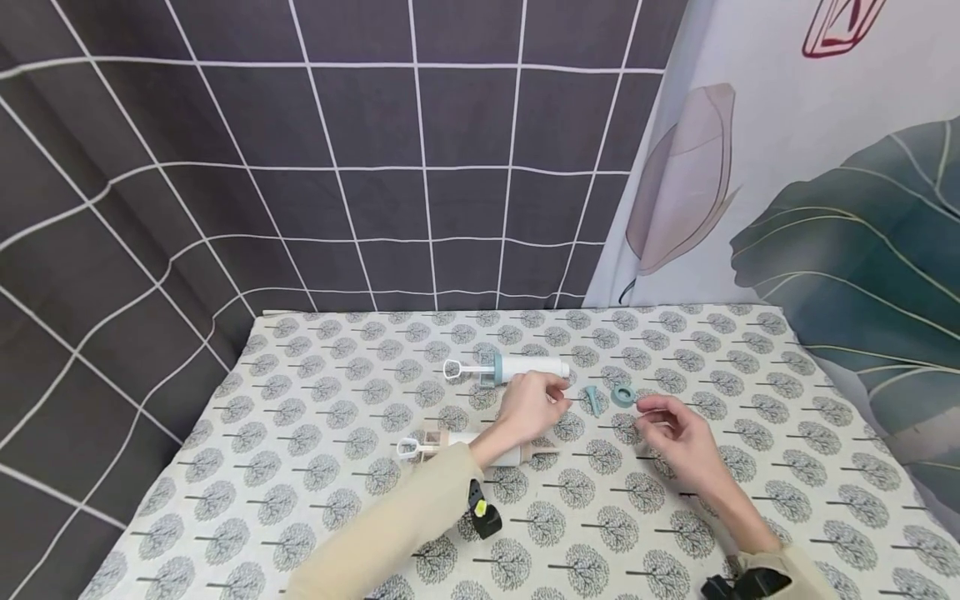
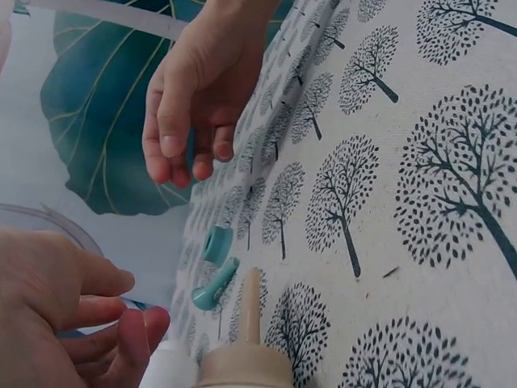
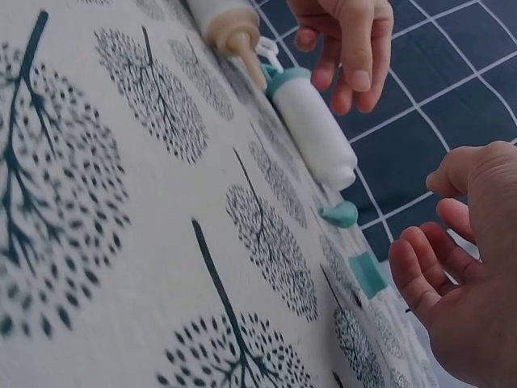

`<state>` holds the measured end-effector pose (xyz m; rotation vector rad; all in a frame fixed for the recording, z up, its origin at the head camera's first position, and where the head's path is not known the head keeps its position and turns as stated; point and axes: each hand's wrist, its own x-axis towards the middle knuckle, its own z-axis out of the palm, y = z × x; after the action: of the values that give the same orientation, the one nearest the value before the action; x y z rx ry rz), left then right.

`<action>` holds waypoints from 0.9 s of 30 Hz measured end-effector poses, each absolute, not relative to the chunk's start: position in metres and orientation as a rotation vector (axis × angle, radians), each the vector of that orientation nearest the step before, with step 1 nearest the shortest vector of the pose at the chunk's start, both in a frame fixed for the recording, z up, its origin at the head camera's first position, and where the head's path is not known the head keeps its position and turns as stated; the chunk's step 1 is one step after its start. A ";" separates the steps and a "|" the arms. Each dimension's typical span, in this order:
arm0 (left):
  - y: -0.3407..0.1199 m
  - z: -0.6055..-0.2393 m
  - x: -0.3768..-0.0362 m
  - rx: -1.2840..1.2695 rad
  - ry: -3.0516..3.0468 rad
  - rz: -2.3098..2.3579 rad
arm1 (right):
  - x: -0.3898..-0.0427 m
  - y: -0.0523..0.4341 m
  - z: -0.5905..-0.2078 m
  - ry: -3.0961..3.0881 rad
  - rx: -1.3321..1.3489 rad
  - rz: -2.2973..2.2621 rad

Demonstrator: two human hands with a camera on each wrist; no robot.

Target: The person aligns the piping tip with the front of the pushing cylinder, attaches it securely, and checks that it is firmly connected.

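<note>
A syringe-style dispenser with a white barrel (image 1: 534,366), teal collar and white ring-handled plunger lies on the table. My left hand (image 1: 528,407) hovers by its front end, fingers loosely bent around nothing. Partly hidden under my left forearm is a similar dispenser with a beige collar and a beige nozzle (image 2: 253,307). A loose teal nozzle (image 1: 592,400) and a teal ring-shaped cap (image 1: 622,395) lie to the right of the white barrel. Beside the cap is my right hand (image 1: 684,440), slightly raised, its fingers relaxed and holding nothing.
A cloth with a tree print (image 1: 315,508) covers the table. Behind it hangs a dark curtain with a white grid (image 1: 360,133). On the right is a light curtain with large leaf shapes (image 1: 862,225). Straps with small devices sit on both wrists.
</note>
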<state>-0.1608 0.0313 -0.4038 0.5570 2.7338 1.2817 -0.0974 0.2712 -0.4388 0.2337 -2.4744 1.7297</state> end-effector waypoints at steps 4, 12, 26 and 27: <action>0.041 -0.408 -0.164 0.489 2.726 1.276 | -0.102 0.276 -0.441 -2.481 0.218 1.743; 0.056 -0.414 -0.167 0.374 2.732 1.276 | -0.112 0.282 -0.447 -2.512 0.197 1.685; 0.075 -0.426 -0.172 0.303 2.790 1.256 | -0.122 0.288 -0.451 -2.572 0.073 1.707; 0.076 -0.427 -0.172 0.302 2.797 1.253 | -0.124 0.288 -0.451 -2.573 0.079 1.692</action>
<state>-0.1722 0.0759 -0.4268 0.3021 2.7967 1.2529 -0.1237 0.2883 -0.4511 0.0792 -2.5735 1.6917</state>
